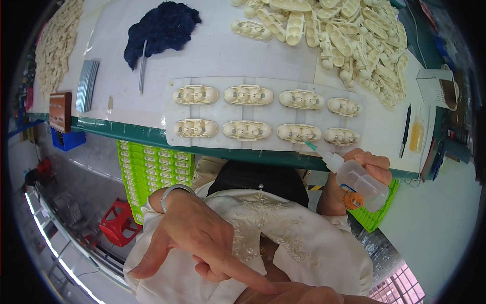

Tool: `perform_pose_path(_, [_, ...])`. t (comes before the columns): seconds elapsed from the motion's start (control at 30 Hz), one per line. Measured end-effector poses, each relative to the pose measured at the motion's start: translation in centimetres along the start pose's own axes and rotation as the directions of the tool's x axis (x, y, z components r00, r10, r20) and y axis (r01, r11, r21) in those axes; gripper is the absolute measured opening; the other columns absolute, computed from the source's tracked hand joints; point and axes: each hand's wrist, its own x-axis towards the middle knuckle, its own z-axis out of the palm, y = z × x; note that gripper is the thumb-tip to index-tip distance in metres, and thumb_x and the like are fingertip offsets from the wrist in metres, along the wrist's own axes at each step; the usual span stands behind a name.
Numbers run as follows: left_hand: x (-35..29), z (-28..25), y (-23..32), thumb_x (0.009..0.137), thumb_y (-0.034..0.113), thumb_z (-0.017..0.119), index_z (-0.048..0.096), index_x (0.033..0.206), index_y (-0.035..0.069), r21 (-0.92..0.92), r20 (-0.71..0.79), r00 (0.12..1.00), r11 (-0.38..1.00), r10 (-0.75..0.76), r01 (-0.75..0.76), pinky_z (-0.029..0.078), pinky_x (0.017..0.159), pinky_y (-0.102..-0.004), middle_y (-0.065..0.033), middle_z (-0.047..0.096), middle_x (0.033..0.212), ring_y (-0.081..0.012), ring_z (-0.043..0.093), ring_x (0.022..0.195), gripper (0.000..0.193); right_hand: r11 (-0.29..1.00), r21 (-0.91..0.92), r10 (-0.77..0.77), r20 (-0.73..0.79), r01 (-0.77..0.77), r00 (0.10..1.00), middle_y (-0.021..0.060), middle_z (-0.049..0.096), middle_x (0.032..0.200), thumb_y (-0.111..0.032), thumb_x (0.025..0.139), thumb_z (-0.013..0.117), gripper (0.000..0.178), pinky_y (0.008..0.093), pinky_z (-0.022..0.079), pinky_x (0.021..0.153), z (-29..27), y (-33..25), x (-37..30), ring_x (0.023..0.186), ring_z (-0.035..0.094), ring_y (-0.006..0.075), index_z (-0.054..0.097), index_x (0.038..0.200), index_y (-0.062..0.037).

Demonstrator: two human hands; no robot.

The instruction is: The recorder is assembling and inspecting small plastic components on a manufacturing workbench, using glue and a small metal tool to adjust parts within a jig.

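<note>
My right hand [372, 166] is closed around a translucent squeeze bottle [367, 187] with a thin green dispensing tip [311, 146]. The bottle is tilted, and its tip points left at a cream oval plastic casing [298, 133] in the tray's near row; whether it touches cannot be told. An orange piece [353, 200] shows at the bottle's lower side. My left hand [190, 233], a silver bangle at its wrist, is raised in front of my white blouse. It holds nothing: thumb and forefinger are stretched apart, the other fingers partly curled.
A white tray [255, 143] holds two rows of casings at the table's near edge. Loose casings [349, 35] are heaped far right. Dark blue fibrous material [162, 28], a thin rod [143, 68] and grey strips [87, 86] lie left. Green trays [157, 169] stand below the edge.
</note>
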Motion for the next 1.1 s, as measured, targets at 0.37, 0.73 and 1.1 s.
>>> perform_pose_path(0.37, [0.9, -0.1, -0.7, 0.057, 0.078, 0.060, -0.001, 0.135, -0.019, -0.016, -0.006, 1.000, 1.000, -0.020, 0.020, 0.037, 0.046, -0.0217, 0.0001, 0.040, 0.058, -0.0097, 0.046, 0.047, 0.139, 0.994, -0.109, -0.014, 0.025, 0.017, 1.000, 0.0144, 0.048, 0.087, -0.006, 0.074, 0.068, 0.035, 0.0260, 0.042, 0.044, -0.6, 0.1, 0.2, 0.063, 0.051, 0.0167, 0.041, 0.097, -0.0010])
perform_pose_path(0.73, [0.9, -0.7, -0.6, 0.058, 0.078, 0.060, 0.008, 0.135, -0.019, 0.007, -0.028, 1.000, 1.000, -0.004, 0.004, 0.039, 0.044, -0.0226, 0.0001, 0.042, 0.059, -0.0098, 0.046, 0.048, 0.134, 0.993, -0.108, -0.052, -0.114, 0.040, 0.992, 0.0165, 0.046, 0.084, -0.035, 0.079, 0.061, 0.047, 0.0237, 0.039, 0.039, -1.4, 1.0, -1.0, 0.056, 0.047, 0.0161, 0.040, 0.096, 0.0027])
perform_pose_path(1.1, [1.1, -1.1, -0.8, 0.063, 0.075, 0.059, 0.022, 0.132, -0.021, -0.014, -0.061, 0.998, 0.999, -0.031, 0.030, 0.038, 0.044, -0.0249, -0.0006, 0.041, 0.057, -0.0116, 0.047, 0.048, 0.123, 0.980, -0.198, -0.066, -0.364, -0.008, 0.929, 0.0135, 0.045, 0.082, -0.040, 0.082, 0.051, 0.044, 0.0226, 0.037, 0.039, -2.9, 0.8, -0.3, 0.057, 0.044, 0.0143, 0.042, 0.093, 0.0005])
